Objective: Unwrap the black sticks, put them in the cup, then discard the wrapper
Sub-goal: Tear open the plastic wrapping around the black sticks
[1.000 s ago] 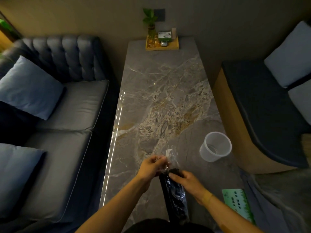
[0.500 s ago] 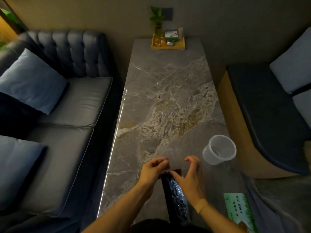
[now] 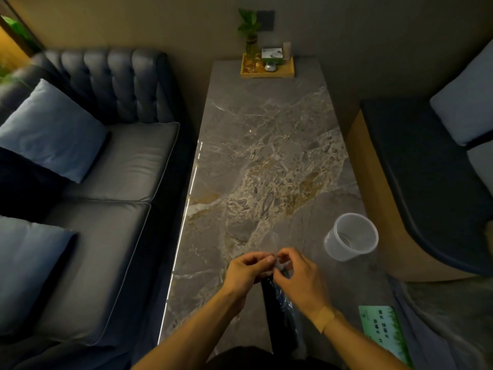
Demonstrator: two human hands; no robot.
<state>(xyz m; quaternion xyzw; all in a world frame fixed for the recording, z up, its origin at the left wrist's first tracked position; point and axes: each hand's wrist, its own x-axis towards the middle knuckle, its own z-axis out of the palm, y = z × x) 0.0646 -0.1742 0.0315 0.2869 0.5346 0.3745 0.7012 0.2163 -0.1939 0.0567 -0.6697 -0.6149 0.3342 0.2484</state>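
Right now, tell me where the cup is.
The cup stands on the table's right edge, beyond and right of the right hand.

Pretty dim overall, warm yellowish tint. The marble bench (image 3: pixel 266 161) catches the most light, with a thin bright strip of glare along its left edge. The sofa (image 3: pixel 112 166) on the left sinks into deep shadow, and the near corners go almost black. Wide-angle lens bends the edges noticeably. The hands (image 3: pixel 277 273) look slightly soft, and the far tray (image 3: pixel 266 72) is noisy and mushy.
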